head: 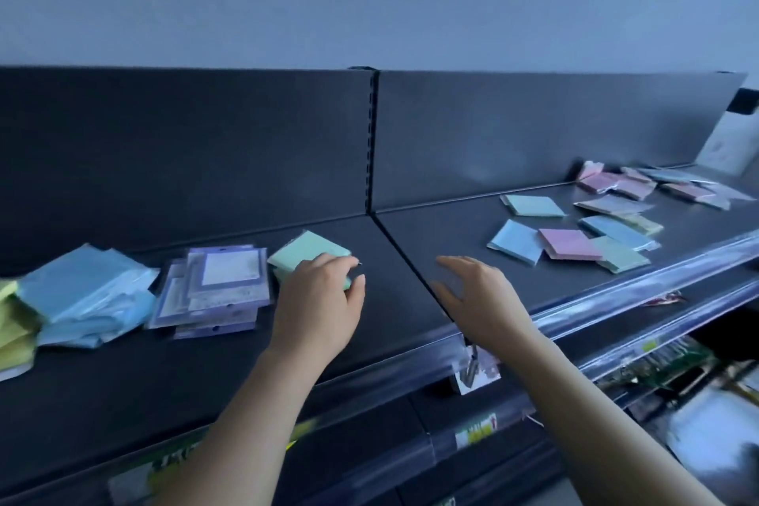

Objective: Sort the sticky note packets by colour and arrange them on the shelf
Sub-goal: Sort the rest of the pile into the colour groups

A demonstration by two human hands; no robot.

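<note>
Green stack (310,251): mint packets, top one skewed, flat on shelf (390,259), left grip (318,300) holds its near edge. Just left of that grip: purple stack (224,283), clear-wrapped, roughly squared. Further left: messy blue pile (86,292), then yellow pile (14,325) at frame edge. Well right of right grip (478,296): unsorted scatter, all flat and skewed, including blue packet (515,240), pink packet (569,243) touching it and green packet (534,205) behind. Farther right: pink cluster (616,181), blurry.

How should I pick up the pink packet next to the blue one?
Pinch the pink packet by its near edge, coming from the front: it lies flat, the blue packet and green packet crowd its sides, and that thick edge is exposed.
</note>
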